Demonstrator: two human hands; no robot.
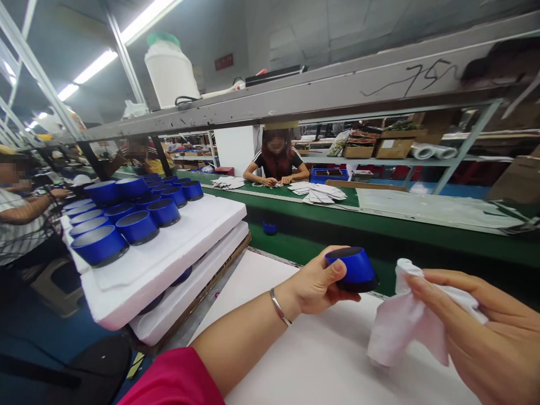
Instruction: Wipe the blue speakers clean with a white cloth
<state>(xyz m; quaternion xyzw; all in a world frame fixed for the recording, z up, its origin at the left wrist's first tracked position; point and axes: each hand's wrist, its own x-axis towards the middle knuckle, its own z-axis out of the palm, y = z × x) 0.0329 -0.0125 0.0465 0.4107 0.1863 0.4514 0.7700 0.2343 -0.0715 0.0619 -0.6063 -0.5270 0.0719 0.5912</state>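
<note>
My left hand [323, 284] is closed around a blue round speaker-like housing [353, 268] with a dark top face and a black base, held tilted above the white work surface [333, 343]. To its right, my right hand [476, 315] pinches a white cloth [405, 320], which hangs down from the fingers. Cloth and housing are apart. On the left, several similar blue housings [137, 226] stand in rows on a white foam tray [202, 225].
Under that tray lies another foam tray [189, 304] with blue parts inside. Beyond the work surface runs a green conveyor belt [312, 239] carrying one blue housing [269, 227]. A person [276, 157] sits opposite, near white paper pieces [320, 192]. A metal shelf [270, 107] crosses overhead.
</note>
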